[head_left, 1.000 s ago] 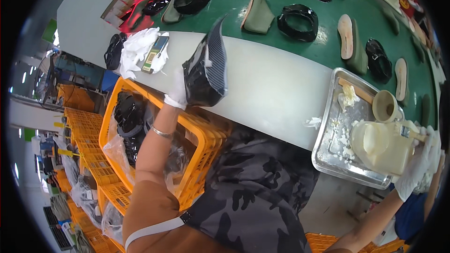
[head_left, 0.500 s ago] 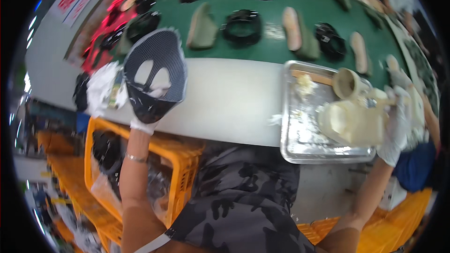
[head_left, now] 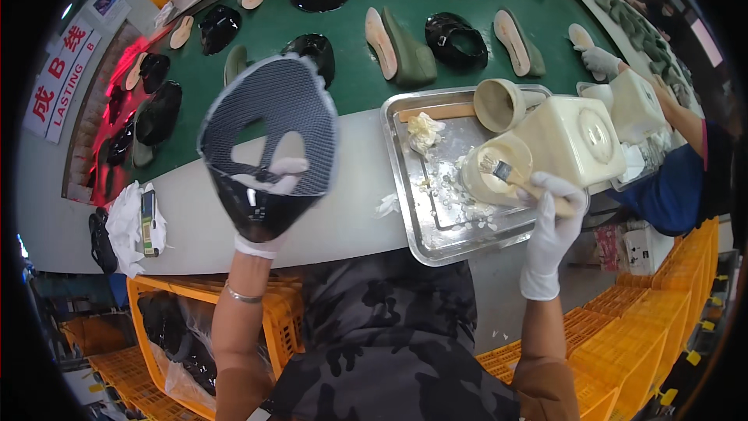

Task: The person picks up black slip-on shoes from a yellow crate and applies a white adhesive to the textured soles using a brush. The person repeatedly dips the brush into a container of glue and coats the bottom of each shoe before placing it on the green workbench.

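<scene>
My left hand [head_left: 287, 178], in a white glove, grips a shoe upper [head_left: 249, 214] of glossy black with grey mesh lining. The lining faces me, and gloved fingers show through its cutout. My right hand [head_left: 555, 214], also gloved in white, closes round the wooden handle of a flat brush [head_left: 508, 175]. The bristles sit inside the mouth of a cream-coloured cup [head_left: 472, 178] smeared with pale paste, probably glue. That cup stands in a metal tray [head_left: 399, 179], beside a second, tipped cup [head_left: 499, 106] and a cream square container [head_left: 580, 140].
Shoe soles [head_left: 382, 43] and black uppers [head_left: 456, 40] stand on the green belt [head_left: 351, 23]. White cloth [head_left: 125, 222] and a phone-like object [head_left: 149, 222] lie left. An orange crate [head_left: 284, 320] stands below. A co-worker's gloved hand [head_left: 600, 62] reaches in from the right.
My view has turned toward the right. The brush in my right hand has moved left and into the cup. My left hand still holds the upper, which appears larger and nearer.
</scene>
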Motion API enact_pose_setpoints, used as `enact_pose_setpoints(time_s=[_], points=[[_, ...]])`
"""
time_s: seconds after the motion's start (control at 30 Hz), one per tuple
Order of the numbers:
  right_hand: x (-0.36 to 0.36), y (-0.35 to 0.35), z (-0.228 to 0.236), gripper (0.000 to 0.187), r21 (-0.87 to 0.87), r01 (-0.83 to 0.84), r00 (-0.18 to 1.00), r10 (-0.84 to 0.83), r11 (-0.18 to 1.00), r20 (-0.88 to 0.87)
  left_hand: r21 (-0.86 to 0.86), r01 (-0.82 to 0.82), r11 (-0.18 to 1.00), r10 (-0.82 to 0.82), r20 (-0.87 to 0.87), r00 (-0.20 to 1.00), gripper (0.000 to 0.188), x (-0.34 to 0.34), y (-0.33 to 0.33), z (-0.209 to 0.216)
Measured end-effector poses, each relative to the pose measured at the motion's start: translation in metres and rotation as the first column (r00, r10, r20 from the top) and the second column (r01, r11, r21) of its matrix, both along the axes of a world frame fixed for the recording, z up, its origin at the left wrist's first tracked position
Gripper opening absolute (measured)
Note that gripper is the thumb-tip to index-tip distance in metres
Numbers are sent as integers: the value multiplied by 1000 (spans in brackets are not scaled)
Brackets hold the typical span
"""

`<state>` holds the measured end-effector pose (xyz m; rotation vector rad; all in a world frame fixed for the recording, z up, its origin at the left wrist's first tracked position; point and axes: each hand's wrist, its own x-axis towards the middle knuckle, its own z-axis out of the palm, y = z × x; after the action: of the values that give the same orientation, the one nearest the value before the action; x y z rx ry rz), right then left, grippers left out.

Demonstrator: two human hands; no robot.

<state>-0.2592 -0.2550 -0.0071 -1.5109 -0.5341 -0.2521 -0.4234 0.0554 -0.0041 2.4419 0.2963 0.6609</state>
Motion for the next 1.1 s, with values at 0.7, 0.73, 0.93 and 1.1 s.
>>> enact_pose_setpoints(time_s=[0.7, 0.73, 0.93, 1.1], points=[[-50, -39, 7, 24, -84, 280, 892, -227, 956, 391, -887, 458, -55, -35, 460, 887, 12, 27, -62, -6], [-61, -33, 11, 18, -158, 168, 961, -126, 973, 247, -893, 445, -65, -27, 447, 894, 12, 28, -67, -6], [-117, 52, -11, 41, 538, -550, 166, 716, 638, -678, -975, 204, 90, -25, 203, 979, 11, 21, -87, -1], [-122, 80, -13, 48, 833, -303, -142, 842, 463, -520, -999, 6, -47, -90, 10, 996, 7, 4, -78, 6]])
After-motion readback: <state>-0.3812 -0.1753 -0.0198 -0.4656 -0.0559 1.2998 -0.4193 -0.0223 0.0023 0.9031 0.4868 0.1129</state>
